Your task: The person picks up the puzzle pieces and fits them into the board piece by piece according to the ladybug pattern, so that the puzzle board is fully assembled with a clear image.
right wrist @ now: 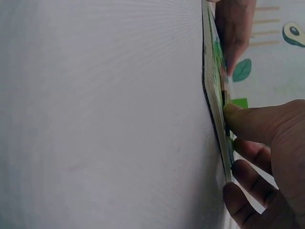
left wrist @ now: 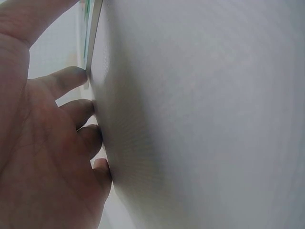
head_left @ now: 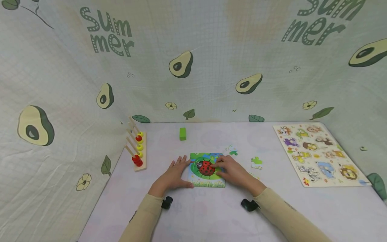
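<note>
A ladybug jigsaw puzzle (head_left: 205, 169) lies flat in its board between both hands. My left hand (head_left: 173, 176) rests at its left side with fingers spread; the thumb and fingertips touch the board's edge (left wrist: 93, 38). On the right part of the picture lies my right hand (head_left: 234, 170), its bent fingers and thumb touching the surface. The right wrist view shows the right thumb (right wrist: 243, 119) pressing on the puzzle, with no piece visible in its grasp. Loose puzzle pieces lie to the right, one bluish (head_left: 231, 150), another green and white (head_left: 257, 163).
A green block (head_left: 182, 133) stands behind the puzzle. At the left is a wooden peg stand (head_left: 144, 151) with red and yellow beads. A large animal peg board (head_left: 317, 154) lies at the right. A printed cloth (head_left: 211, 67) hangs behind the table.
</note>
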Tool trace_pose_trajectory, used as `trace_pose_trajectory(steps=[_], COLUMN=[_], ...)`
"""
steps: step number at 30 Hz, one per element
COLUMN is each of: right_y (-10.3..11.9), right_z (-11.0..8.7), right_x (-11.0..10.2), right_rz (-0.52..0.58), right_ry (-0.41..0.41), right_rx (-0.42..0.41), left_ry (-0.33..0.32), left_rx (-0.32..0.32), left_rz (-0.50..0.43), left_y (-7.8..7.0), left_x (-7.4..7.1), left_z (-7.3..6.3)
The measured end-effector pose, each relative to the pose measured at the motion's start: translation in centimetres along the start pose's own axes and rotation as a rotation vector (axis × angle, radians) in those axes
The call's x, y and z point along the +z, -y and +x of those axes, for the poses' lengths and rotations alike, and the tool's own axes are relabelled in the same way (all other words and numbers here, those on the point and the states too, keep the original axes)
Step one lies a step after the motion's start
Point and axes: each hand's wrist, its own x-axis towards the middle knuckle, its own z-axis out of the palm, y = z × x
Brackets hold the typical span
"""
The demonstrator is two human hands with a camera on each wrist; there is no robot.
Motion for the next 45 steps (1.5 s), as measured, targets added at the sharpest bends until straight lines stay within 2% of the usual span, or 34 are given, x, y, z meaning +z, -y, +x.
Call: trace_pose_trajectory(steps=[22, 32, 45], right_y=[0.32, 0.11, -0.26], right_z=[-0.27, -0.05, -0.03], right_x=[-0.24, -0.13, -0.36], right_rz=[0.014, 0.02, 0.029], right_ry=[0.002, -0.006, 0.034], right_rx=[-0.017, -0.01, -0.028], left_ry=[-0.015, -0.002, -0.013], left_rx=[0.023, 0.017, 0.027], left_rz=[-0.018, -0.01, -0.026], left_y=[-0.32, -0.29, -0.37], left_x=[-0.32, -0.32, -0.35], left_z=[-0.52, -0.5, -0.49])
